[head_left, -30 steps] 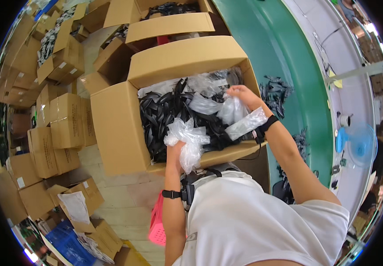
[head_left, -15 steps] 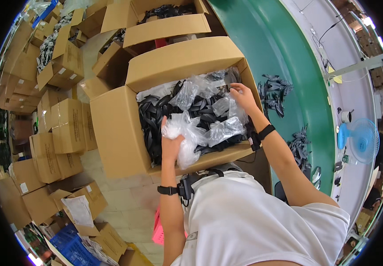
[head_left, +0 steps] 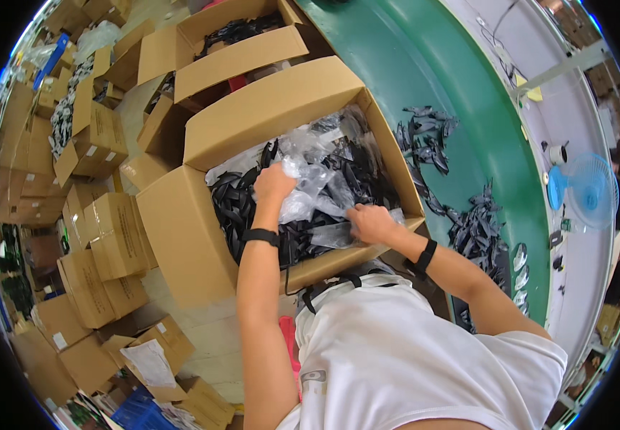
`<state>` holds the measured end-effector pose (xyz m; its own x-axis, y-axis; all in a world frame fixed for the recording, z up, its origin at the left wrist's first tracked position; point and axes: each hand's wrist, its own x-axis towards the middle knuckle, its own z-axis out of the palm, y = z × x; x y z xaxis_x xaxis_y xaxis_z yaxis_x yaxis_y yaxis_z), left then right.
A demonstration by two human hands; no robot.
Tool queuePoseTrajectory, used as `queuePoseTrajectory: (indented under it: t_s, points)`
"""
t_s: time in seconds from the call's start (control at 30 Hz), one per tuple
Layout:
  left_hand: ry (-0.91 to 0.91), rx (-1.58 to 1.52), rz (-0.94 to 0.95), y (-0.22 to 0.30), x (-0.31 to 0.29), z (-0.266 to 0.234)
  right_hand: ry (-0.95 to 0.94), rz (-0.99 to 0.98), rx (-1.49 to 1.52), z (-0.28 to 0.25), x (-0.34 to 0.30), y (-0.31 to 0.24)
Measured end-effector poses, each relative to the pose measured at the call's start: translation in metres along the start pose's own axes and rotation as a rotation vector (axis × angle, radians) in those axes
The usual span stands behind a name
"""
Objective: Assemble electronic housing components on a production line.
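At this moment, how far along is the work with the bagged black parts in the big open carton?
Done: loose black parts already lie on the green conveyor belt. In hand: both hands are in the open cardboard carton; the left hand grips clear plastic bags, and the right hand touches another bag. Left: the carton looks well filled with black parts.

The person wears a white short-sleeved shirt (head_left: 425, 351) with a small grey oval mark low on its front. A black band circles each wrist: one on the left wrist (head_left: 261, 236), one on the right wrist (head_left: 425, 258). Both forearms are bare, as are the left hand (head_left: 274, 183) and right hand (head_left: 371, 222).
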<state>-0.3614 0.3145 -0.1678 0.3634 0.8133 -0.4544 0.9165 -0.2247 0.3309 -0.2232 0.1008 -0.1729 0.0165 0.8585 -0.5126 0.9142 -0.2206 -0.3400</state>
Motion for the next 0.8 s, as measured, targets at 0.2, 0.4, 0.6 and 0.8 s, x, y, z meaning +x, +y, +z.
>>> queuePoseTrajectory:
  t_s: [0.2, 0.4, 0.6, 0.8]
  points:
    - [0.225, -0.143, 0.329, -0.026, -0.044, -0.025, -0.019, -0.159, 0.821, -0.044, -0.012, 0.039]
    - [-0.166, -0.465, 0.593, -0.017, -0.100, -0.018, -0.045, -0.208, 1.263, -0.084, -0.045, 0.060]
    - [-0.269, -0.502, 0.607, -0.014, -0.120, 0.020, 0.233, 0.077, 0.493, -0.051, -0.023, 0.081]
    - [-0.164, -0.370, 0.573, -0.020, -0.130, 0.054, 0.087, 0.230, 0.086, -0.040, 0.006, 0.019]
